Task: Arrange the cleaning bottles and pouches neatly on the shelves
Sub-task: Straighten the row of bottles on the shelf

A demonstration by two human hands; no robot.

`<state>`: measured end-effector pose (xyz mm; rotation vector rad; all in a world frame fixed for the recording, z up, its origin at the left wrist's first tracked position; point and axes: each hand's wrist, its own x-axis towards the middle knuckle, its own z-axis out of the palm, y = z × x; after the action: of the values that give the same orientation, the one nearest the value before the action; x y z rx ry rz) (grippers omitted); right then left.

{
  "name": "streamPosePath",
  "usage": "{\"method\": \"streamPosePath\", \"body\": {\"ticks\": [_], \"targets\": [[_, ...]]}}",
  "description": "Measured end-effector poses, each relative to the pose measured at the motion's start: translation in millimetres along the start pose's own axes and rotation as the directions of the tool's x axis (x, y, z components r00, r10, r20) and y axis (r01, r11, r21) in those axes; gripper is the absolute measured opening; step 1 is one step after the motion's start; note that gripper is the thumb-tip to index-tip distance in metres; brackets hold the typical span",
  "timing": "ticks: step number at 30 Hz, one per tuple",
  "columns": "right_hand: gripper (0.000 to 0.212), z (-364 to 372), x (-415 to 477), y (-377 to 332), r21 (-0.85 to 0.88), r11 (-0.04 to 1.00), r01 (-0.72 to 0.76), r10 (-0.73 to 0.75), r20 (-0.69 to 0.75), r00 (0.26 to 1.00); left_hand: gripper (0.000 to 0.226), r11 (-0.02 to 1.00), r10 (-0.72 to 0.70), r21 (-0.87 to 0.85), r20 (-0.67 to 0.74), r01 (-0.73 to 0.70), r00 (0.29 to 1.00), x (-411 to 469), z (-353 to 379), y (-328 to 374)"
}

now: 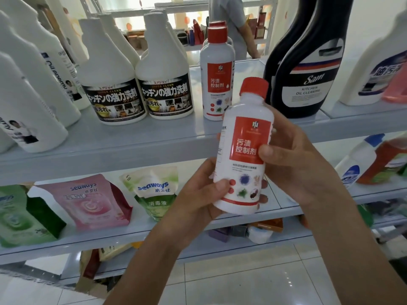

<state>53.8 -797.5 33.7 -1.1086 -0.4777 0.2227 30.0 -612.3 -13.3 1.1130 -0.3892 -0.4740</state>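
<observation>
The left hand [204,194] grips the lower part of a small white bottle with a red cap [244,155], its thumb lying across the front near the base. The right hand [293,164] grasps the same bottle from the other side, with its thumb pressed on the red label. The bottle is held in the air, label toward the camera and cap tipped slightly to the right. It rests on no shelf and hangs in front of the upper shelf's front edge [132,155].

Just behind it, near the middle of the upper shelf, stand matching red-capped bottles [217,73], one behind another. To their left are two white jugs with black labels [112,93], side by side. Further left, tall white bottles [33,95] crowd the left end. To the right stand two black bottles marked "Sam" [308,62], and then a large white bottle [374,69] at the right end.

On the lower shelf [110,241], toward its left end, sit a green pouch [19,214], a pink pouch [88,201] and a green-and-white pouch [154,192]. At its right end a blue-capped bottle [356,161] lies tilted.
</observation>
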Motion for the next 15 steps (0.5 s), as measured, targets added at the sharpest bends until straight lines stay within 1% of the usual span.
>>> {"method": "streamPosePath", "body": {"ticks": [1, 2, 3, 4, 5, 7, 10, 12, 15], "targets": [[0.082, 0, 0, 0, -0.03, 0.999, 0.034, -0.036, -0.052, 0.998, 0.076, 0.988, 0.021, 0.153, -0.053, -0.013, 0.998, 1, 0, 3], [0.087, 2, 0, 0, -0.09, 0.993, 0.071, -0.081, -0.106, 0.991, 0.065, 0.944, 0.06, 0.329, -0.095, -0.025, 0.994, 2, 1, 7], [0.09, 4, 1, 0, -0.179, 0.978, 0.109, -0.137, -0.151, 0.979, 0.061, 0.884, 0.104, 0.465, -0.115, -0.039, 0.988, 4, 2, 10], [0.09, 8, 2, -1, -0.279, 0.95, 0.138, -0.192, -0.176, 0.966, 0.062, 0.838, 0.151, 0.543, -0.126, -0.059, 0.98, 6, 3, 12], [0.088, 11, 4, -1, -0.368, 0.917, 0.154, -0.233, -0.182, 0.955, 0.063, 0.819, 0.192, 0.568, -0.143, -0.079, 0.971, 9, 3, 13], [0.085, 18, 9, -2, -0.474, 0.865, 0.165, -0.275, -0.172, 0.946, 0.061, 0.815, 0.27, 0.561, -0.151, -0.142, 0.951, 15, 0, 15], [0.086, 19, 16, -5, -0.527, 0.83, 0.18, -0.297, -0.146, 0.944, 0.061, 0.812, 0.346, 0.546, -0.169, -0.204, 0.923, 25, -4, 20], [0.084, 18, 21, -5, -0.545, 0.822, 0.163, -0.28, -0.139, 0.95, 0.06, 0.805, 0.377, 0.554, -0.2, -0.213, 0.904, 30, -4, 25], [0.079, 19, 25, -2, -0.559, 0.825, 0.079, -0.259, -0.249, 0.933, 0.051, 0.816, 0.392, 0.532, -0.225, -0.224, 0.892, 38, 0, 29]]}}
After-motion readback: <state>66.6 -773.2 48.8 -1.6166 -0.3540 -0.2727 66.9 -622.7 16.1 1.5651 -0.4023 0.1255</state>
